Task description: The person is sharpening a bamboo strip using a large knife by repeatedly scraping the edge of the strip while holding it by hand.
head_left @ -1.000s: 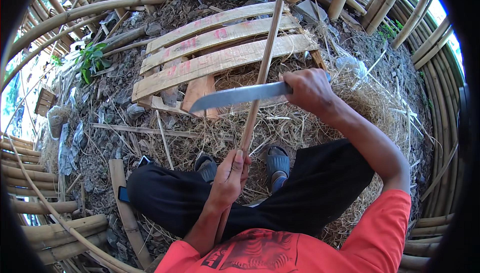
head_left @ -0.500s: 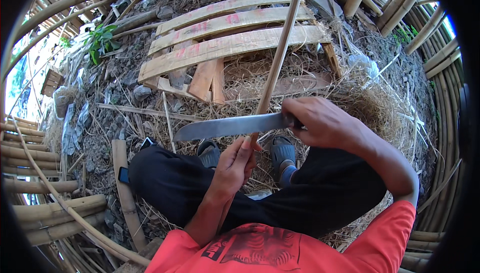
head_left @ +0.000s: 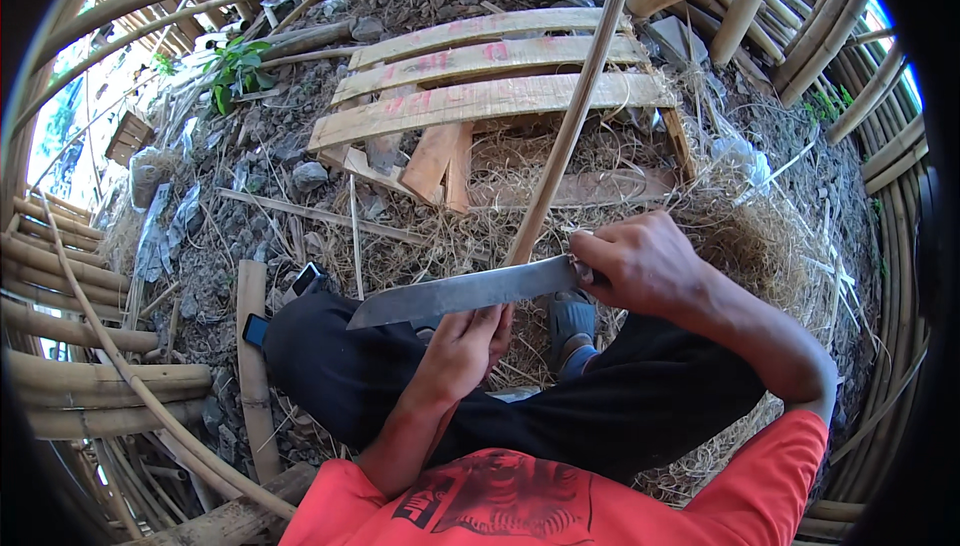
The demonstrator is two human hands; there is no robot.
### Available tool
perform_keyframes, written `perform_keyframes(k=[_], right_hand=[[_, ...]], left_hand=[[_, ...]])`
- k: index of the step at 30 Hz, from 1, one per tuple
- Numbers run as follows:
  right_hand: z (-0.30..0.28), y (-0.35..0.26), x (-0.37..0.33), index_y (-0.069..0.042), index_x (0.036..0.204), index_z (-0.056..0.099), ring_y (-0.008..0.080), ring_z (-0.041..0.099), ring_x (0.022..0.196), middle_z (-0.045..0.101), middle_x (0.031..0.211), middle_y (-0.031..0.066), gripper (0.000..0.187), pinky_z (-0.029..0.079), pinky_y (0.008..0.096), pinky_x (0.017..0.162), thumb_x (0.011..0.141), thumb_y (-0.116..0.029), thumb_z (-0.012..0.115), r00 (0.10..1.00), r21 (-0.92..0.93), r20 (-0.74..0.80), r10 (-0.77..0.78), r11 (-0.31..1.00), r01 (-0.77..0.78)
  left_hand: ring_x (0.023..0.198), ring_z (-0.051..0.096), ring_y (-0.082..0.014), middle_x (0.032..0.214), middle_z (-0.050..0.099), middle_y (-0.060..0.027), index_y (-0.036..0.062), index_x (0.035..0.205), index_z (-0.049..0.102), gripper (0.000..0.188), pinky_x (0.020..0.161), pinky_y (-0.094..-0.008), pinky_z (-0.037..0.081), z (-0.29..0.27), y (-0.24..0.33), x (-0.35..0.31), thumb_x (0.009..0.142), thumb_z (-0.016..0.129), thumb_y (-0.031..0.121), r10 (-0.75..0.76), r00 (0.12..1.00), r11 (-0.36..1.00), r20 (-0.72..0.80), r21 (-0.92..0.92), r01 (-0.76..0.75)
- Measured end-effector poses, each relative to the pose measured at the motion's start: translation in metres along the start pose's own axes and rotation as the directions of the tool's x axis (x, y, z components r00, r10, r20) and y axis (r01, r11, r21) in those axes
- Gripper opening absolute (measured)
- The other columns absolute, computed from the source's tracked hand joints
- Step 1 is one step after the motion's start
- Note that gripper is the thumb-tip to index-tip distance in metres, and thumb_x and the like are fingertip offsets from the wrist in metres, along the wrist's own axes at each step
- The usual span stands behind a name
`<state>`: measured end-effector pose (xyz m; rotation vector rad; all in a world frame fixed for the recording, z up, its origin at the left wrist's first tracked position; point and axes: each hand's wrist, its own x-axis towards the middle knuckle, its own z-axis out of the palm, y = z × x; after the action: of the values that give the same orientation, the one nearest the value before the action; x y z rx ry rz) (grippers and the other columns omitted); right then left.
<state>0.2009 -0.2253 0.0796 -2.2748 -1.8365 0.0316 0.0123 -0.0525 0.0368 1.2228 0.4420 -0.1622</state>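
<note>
My right hand is closed round the handle of a machete, whose broad grey blade points left. The blade lies across a long split bamboo strip, touching it or very close, just above my left hand. That hand is wrapped round the strip's near end, between my knees. From there the strip slants up and away to the far side, passing in front of a slatted wooden pallet. The blade and my fingers hide part of the strip's lower end.
Thin curled shavings cover the ground round the pallet. A bamboo piece and a phone lie beside my left knee. Stacked bamboo poles stand at the left, with a bamboo fence at the right. A leafy plant grows at the far left.
The machete and my right hand have come slightly nearer along the strip, and the blade tip has tilted down. My left hand stays on the strip. The whole view has shifted a little.
</note>
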Motion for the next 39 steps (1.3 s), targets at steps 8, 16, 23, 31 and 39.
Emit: perform_keyframes(k=[8,16,23,31,39], right_hand=[[-0.005,0.037,-0.006,-0.01,0.084,0.062,0.0292,0.064,0.054,0.06,0.06,0.0072,0.016,0.049,0.0423,0.049,0.072,-0.01,0.073,0.958,0.018,-0.224,0.179,0.984,-0.18],[0.003,0.066,-0.007,-0.011,0.08,0.061,0.0306,0.066,0.06,0.062,0.062,0.0079,0.015,0.051,0.0445,0.053,0.07,-0.011,0.072,0.916,-0.006,-0.249,0.314,0.945,-0.326],[0.009,0.089,-0.003,-0.011,0.079,0.064,0.0271,0.065,0.054,0.062,0.059,0.0071,0.009,0.052,0.0422,0.051,0.072,-0.007,0.069,0.926,-0.083,-0.269,0.263,0.952,-0.295],[0.009,0.126,-0.015,-0.008,0.078,0.067,0.0303,0.063,0.05,0.061,0.056,0.0101,0.004,0.05,0.043,0.053,0.079,-0.012,0.068,0.786,-0.011,-0.322,0.528,0.828,-0.56],[0.013,0.149,-0.006,-0.008,0.072,0.065,0.0281,0.061,0.049,0.06,0.054,0.009,0.008,0.05,0.0422,0.054,0.076,-0.013,0.069,0.778,0.018,-0.309,0.548,0.821,-0.571]], left_hand=[[0.052,0.034,-0.0033,0.065,0.04,0.0048,0.0086,0.085,0.046,0.041,0.047,-0.0219,0.028,0.01,0.003,0.005,0.11,0.035,0.039,0.182,0.983,0.972,-0.021,0.157,-0.177],[0.047,0.032,-0.0012,0.061,0.038,0.0065,0.0098,0.085,0.045,0.042,0.041,-0.0197,0.025,-0.008,-0.015,0.017,0.109,0.036,0.043,0.216,0.976,0.949,-0.015,0.24,-0.206],[0.05,0.044,-0.0087,0.058,0.046,0.0005,0.0036,0.085,0.051,0.04,0.049,-0.0281,0.037,-0.023,-0.016,0.017,0.11,0.039,0.032,0.169,0.985,0.925,-0.03,0.35,-0.148],[0.052,0.038,-0.0033,0.062,0.043,0.0039,0.0062,0.08,0.047,0.041,0.047,-0.0225,0.031,-0.03,-0.026,0.009,0.11,0.039,0.034,0.166,0.986,0.909,0.014,0.384,-0.159],[0.047,0.051,-0.0133,0.056,0.049,-0.0041,0.0011,0.085,0.051,0.038,0.047,-0.0305,0.039,-0.045,-0.028,-0.001,0.109,0.041,0.029,0.15,0.989,0.891,0.009,0.431,-0.14]])
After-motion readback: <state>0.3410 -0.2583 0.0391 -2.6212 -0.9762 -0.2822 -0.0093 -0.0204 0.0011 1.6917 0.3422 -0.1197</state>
